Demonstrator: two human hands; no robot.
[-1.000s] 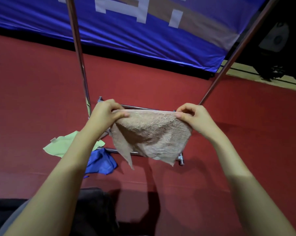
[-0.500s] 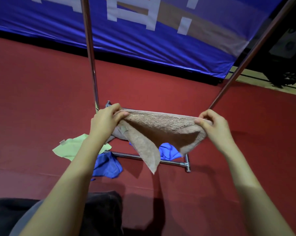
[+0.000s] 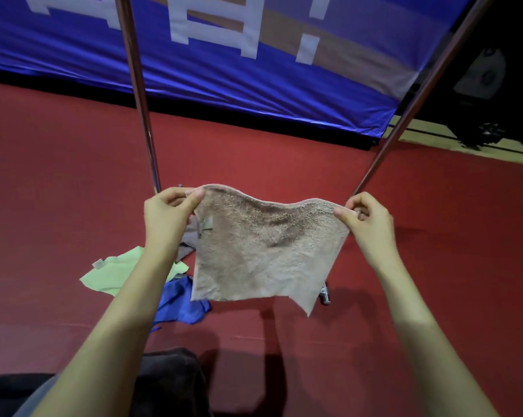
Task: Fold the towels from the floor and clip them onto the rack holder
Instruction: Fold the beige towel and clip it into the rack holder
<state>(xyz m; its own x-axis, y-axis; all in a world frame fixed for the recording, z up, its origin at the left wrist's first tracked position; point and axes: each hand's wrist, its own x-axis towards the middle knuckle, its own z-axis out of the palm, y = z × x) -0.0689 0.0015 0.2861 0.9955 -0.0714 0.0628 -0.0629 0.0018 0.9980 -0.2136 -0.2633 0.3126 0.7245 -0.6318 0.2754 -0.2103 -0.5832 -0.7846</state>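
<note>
A beige terry towel (image 3: pixel 266 251) hangs spread out in front of me, held by its two top corners. My left hand (image 3: pixel 167 218) pinches the left corner and my right hand (image 3: pixel 365 221) pinches the right one. A small label shows near the left corner. On the red floor below lie a light green towel (image 3: pixel 116 273), a blue towel (image 3: pixel 179 302) and a bit of grey cloth (image 3: pixel 186 242). The rack's two metal uprights (image 3: pixel 138 94) rise behind the towel; its base foot (image 3: pixel 325 293) peeks out at the towel's lower right.
A blue banner (image 3: pixel 224 64) with white lettering runs along the back of the red floor (image 3: pixel 58 191). Dark equipment (image 3: pixel 489 85) stands at the far right. My dark-clothed knee (image 3: pixel 164 383) fills the bottom left.
The towel was bunched and sagging between my hands; now it is pulled apart and hangs flat. My right hand has moved outward to the right, and the blue towel behind it is hidden.
</note>
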